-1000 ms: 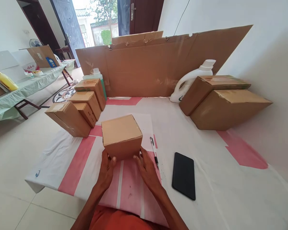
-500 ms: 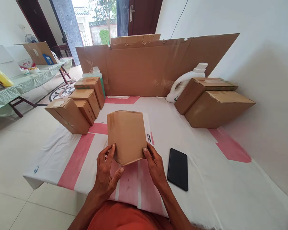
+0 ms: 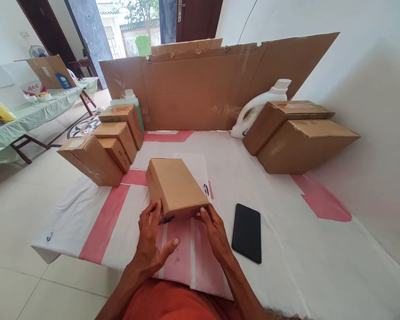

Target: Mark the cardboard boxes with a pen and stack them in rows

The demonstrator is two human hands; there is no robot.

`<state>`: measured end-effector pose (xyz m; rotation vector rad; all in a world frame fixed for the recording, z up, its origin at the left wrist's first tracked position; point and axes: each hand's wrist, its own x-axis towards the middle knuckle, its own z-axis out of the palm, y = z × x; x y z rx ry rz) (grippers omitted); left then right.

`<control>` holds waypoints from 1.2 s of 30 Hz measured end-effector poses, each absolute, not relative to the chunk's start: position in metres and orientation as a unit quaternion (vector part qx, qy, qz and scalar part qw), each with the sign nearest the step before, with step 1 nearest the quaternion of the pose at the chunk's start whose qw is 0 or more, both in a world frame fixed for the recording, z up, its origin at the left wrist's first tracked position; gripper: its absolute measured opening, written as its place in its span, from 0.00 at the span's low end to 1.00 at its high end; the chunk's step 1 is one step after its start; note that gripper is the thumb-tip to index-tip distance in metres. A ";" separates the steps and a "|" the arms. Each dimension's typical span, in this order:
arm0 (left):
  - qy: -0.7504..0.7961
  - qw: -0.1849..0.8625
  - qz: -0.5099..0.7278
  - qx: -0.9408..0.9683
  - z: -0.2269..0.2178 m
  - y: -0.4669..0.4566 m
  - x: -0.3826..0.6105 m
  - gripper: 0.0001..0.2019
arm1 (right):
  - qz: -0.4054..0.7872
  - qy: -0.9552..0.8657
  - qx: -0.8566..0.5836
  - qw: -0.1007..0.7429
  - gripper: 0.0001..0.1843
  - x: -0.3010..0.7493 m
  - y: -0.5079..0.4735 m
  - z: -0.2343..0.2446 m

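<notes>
A small brown cardboard box point(image 3: 175, 186) rests on the white and pink table cover point(image 3: 296, 231) in front of me, over a white sheet of paper point(image 3: 196, 165). My left hand point(image 3: 151, 238) grips the box's near left corner with fingers on its side and the thumb spread out below. My right hand point(image 3: 215, 231) presses its fingers against the near right corner. A pen point(image 3: 206, 190) pokes out just right of the box.
A black phone point(image 3: 247, 232) lies right of my hands. Several small boxes point(image 3: 102, 144) sit at the left, two larger boxes point(image 3: 298, 135) and a white jug point(image 3: 258, 109) at the right. A cardboard sheet point(image 3: 216, 84) stands behind.
The box was lifted and tipped up on its near edge half a second ago; now it lies flat on a wide face, with both hands still on its near end.
</notes>
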<state>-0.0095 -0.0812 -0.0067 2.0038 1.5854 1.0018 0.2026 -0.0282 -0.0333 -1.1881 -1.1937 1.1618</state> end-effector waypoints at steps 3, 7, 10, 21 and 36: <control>0.524 0.108 0.336 0.775 0.023 -0.090 -0.002 0.46 | 0.499 -0.474 -0.494 0.532 0.29 0.219 -0.025 -0.018; 0.470 0.001 0.350 0.810 0.061 -0.094 0.004 0.45 | 0.452 -0.478 -0.524 0.541 0.32 0.236 -0.020 0.020; 0.480 -0.014 0.386 0.788 0.071 -0.086 0.000 0.44 | 0.473 -0.498 -0.538 0.489 0.40 0.237 -0.029 0.042; 0.512 0.313 0.492 0.631 0.068 -0.048 -0.011 0.40 | 0.594 -0.461 -0.524 0.399 0.27 0.222 -0.090 0.077; 0.428 0.550 0.439 0.567 0.073 -0.083 0.028 0.25 | 0.262 -0.643 -0.591 0.411 0.19 0.228 -0.076 0.102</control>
